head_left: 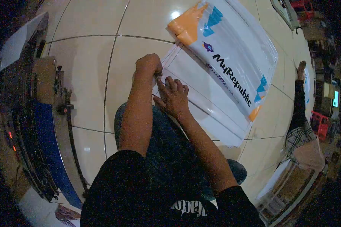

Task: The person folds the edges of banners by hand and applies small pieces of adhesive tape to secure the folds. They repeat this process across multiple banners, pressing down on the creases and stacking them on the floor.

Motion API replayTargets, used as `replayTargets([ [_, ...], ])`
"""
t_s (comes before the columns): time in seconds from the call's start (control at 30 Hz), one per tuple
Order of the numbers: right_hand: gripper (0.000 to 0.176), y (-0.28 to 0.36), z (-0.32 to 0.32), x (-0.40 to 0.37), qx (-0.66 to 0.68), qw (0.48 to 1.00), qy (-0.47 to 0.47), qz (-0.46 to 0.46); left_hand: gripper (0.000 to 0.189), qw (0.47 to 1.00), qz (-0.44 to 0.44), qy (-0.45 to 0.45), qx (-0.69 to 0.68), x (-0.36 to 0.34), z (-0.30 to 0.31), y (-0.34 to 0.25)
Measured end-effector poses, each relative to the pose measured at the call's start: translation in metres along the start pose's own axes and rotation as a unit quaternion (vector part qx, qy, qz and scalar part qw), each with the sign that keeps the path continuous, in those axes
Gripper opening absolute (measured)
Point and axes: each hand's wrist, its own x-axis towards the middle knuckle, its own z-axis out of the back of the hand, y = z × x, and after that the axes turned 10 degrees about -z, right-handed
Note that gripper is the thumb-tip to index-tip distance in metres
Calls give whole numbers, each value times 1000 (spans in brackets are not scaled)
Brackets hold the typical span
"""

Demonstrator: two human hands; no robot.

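A vinyl banner (235,53) lies on the floor, its far part loosely rolled or folded over, with "MyRepublic" lettering, orange corners and blue shapes. Its near part is a flat white strip with lines along it. At the strip's left corner my left hand (149,64) is closed in a fist, fingers turned down and inward. What it pinches there is hidden. Just beside it, my right hand (173,96) lies flat on the white strip with its fingers apart, thumb toward the near edge. Both hands are close together at that corner.
Pale floor tiles (91,72) surround the banner. On the left stands a dark machine (30,151) with a blue panel. Another person's sleeved arm (300,98) reaches in at the right, near a red plastic stool (320,125) and a wooden frame (288,185).
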Motion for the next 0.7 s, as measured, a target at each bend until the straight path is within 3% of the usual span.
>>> replayTargets([
  [0.17,67,0,0,3,7,1000,8,-11,37,999,0,24,43,-1,4,-8],
  [0.43,74,14,0,9,0,996,49,-74,40,994,-50,-82,59,37,-25,11],
  [0.47,73,16,3,10,-5,994,70,-80,42,999,-16,-33,29,19,-8,-3],
  [0.57,73,22,16,7,6,991,79,-106,38,999,-36,-37,13,23,-13,0],
  [0.6,61,24,14,8,24,988,75,-130,38,998,-44,-41,26,20,-17,-3],
  [0.67,53,26,-3,14,51,983,56,-169,45,954,-172,-228,91,-1,-30,-16],
  [0.7,60,24,-18,22,41,976,113,-182,48,937,-231,-257,43,-1,-44,-19],
])
